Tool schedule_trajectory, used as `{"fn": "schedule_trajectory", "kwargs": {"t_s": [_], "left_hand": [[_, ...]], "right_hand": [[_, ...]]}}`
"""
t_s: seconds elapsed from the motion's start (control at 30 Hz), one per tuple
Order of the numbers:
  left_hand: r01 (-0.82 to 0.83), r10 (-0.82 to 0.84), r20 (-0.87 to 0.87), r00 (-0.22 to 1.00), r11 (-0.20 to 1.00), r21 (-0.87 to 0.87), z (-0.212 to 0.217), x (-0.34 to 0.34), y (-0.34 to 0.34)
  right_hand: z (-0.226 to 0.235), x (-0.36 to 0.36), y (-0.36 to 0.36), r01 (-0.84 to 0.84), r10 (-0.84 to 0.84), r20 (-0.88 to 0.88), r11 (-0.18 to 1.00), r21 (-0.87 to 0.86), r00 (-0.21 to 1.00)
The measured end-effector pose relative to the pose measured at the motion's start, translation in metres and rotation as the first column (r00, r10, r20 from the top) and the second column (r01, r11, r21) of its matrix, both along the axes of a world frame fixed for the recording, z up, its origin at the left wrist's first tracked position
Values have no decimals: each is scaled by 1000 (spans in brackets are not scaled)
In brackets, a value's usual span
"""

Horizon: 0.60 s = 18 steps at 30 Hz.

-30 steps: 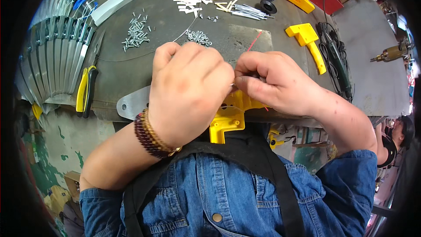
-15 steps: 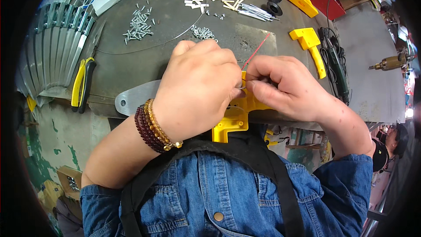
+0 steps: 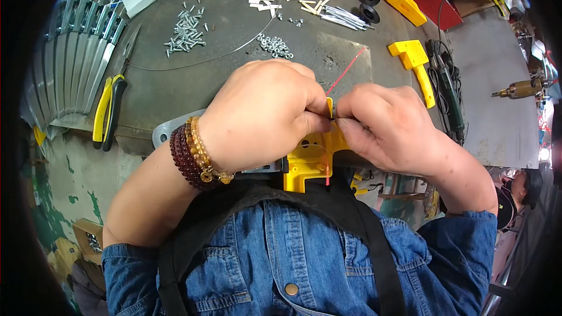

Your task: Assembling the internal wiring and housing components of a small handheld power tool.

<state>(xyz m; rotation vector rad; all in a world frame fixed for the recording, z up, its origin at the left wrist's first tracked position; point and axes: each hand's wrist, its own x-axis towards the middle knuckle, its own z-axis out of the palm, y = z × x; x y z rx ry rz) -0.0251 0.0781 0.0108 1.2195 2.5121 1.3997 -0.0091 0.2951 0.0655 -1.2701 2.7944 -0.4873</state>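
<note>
At a workbench's (image 3: 153, 98) near edge, an open yellow casing (image 3: 297, 169) is partly covered by the left hand (image 3: 269, 111) and right hand (image 3: 392, 126), both closed in narrow pinches; what is gripped cannot be told. A red wire (image 3: 347, 72) is angled beyond.

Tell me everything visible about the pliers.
The pliers have slim, dark, metal-looking jaws and two slightly parted handles, one showing mostly yellow, the other mostly black. They lie on the table, jaws pointing toward its far side, handle ends at its near edge. Nothing grips them; whether the thin wire beside the jaws touches them is unclear.
</note>
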Motion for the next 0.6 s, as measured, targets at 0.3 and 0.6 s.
{"fn": "schedule_trajectory", "kwargs": {"t_s": [0.3, 0.6], "left_hand": [[-284, 272, -387, 881, 958, 28, -2, 17, 15], [-252, 259, -312, 914, 966, 66, -2, 14, 13]], "right_hand": [[-8, -8, 3, 196, -134, 392, 973, -123, 910], [-15, -4, 12, -59, 50, -67, 988, -143, 997]]}}
